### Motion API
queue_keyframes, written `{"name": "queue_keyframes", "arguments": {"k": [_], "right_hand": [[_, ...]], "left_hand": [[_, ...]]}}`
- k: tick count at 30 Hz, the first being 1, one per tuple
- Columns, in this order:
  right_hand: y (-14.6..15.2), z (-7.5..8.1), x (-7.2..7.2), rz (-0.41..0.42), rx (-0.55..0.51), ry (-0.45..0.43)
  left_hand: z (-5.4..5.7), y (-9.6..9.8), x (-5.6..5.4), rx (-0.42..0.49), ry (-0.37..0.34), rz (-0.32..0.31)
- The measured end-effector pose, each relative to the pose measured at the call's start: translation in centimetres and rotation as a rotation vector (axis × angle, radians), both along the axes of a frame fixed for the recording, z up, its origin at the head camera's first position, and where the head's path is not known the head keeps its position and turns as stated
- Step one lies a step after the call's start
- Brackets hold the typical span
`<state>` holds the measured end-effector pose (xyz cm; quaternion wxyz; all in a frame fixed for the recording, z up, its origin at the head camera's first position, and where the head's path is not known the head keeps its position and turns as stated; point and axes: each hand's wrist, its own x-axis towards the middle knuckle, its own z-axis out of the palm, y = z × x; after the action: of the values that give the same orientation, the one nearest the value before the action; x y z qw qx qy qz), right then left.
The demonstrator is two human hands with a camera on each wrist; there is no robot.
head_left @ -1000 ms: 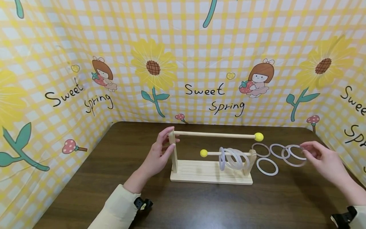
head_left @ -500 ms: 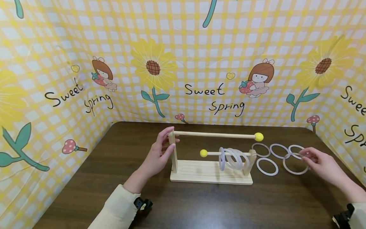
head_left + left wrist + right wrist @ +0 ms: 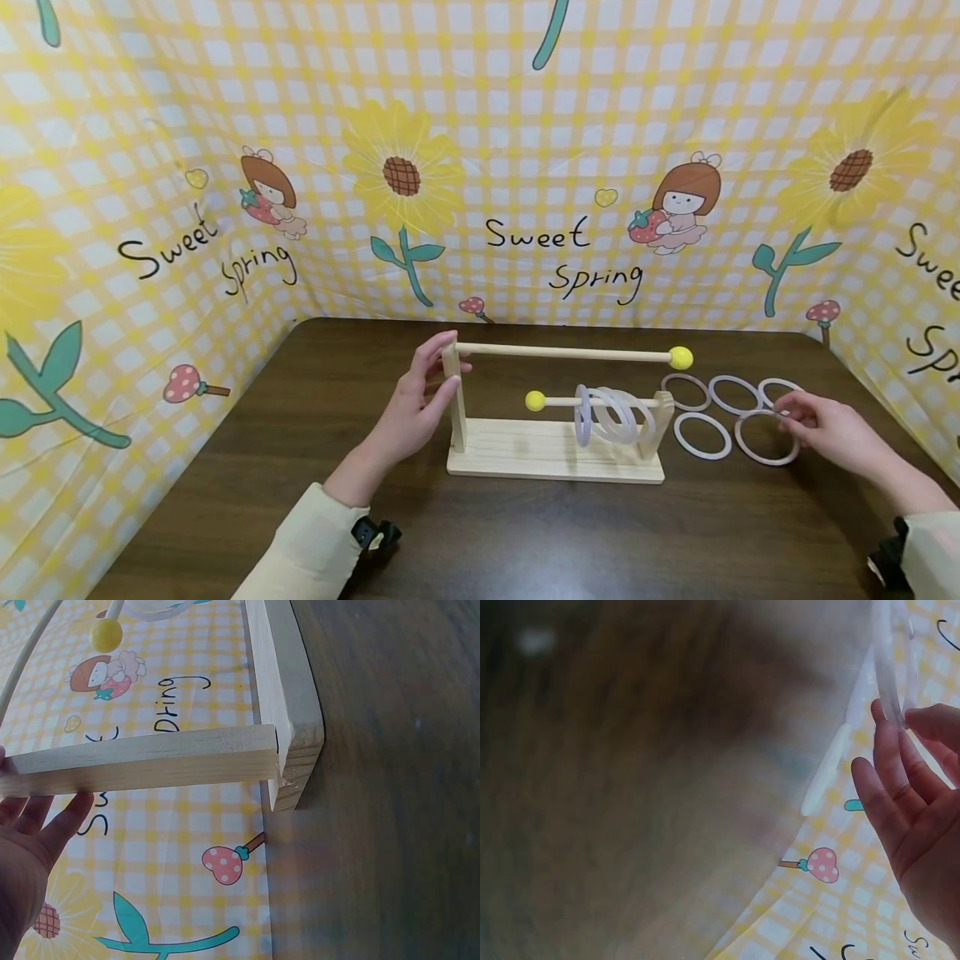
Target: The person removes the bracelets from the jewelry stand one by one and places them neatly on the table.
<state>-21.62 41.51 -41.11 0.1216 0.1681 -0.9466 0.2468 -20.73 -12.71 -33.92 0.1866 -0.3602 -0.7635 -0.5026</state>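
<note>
A pale wooden ring stand (image 3: 555, 463) stands on the table, with two horizontal rods tipped by yellow balls. My left hand (image 3: 414, 406) holds the upper part of its left post (image 3: 150, 765), thumb on the near side and fingers behind. Several translucent rings (image 3: 583, 417) hang on the lower rod (image 3: 558, 402); the upper rod (image 3: 562, 352) carries none. Out to the right, my right hand (image 3: 836, 429) pinches a pinkish ring (image 3: 768, 463) between thumb and fingertips, just above the table. In the right wrist view this ring (image 3: 885, 667) appears nearly edge-on.
Several more rings lie right of the stand, among them a white ring (image 3: 705, 457), a lilac ring (image 3: 731, 378) and a pinkish ring (image 3: 684, 377). Another white ring (image 3: 776, 382) lies partly behind my right hand. A checked cloth (image 3: 525, 167) encloses the dark table (image 3: 375, 533).
My right hand has moved a little left and towards me, bringing the pinched ring down off the back rings. My left hand and the stand hold their place.
</note>
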Motion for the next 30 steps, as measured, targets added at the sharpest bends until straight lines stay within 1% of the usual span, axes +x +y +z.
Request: {"name": "queue_keyframes", "arguments": {"k": [4,9,12,16,21,25,27,30], "right_hand": [[0.3,-0.3,-0.3,0.004,0.048,0.005],[0.1,-0.2,-0.8,0.005,0.074,-0.043],[0.1,-0.2,-1.1,0.001,0.113,-0.056],[0.1,-0.2,-1.7,-0.012,0.171,-0.052],[0.0,-0.2,-2.1,-0.012,0.181,-0.051],[0.0,0.0,-2.0,-0.023,0.168,-0.058],[0.0,0.3,-1.7,-0.038,0.159,-0.074],[-0.4,1.1,-1.0,-0.067,0.133,-0.068]], "left_hand": [[0.0,0.0,-0.1,-0.004,0.004,-0.001],[0.2,0.1,-0.1,-0.001,0.007,-0.003],[0.2,0.1,-0.1,0.004,0.007,-0.003],[0.2,0.0,0.0,0.004,0.014,0.005],[0.1,-0.1,0.0,-0.002,0.036,0.017],[0.0,-0.1,-0.1,-0.005,0.025,0.004],[0.0,-0.1,-0.2,-0.010,0.013,0.000],[-0.1,-0.1,-0.1,-0.015,-0.002,0.000]]}}
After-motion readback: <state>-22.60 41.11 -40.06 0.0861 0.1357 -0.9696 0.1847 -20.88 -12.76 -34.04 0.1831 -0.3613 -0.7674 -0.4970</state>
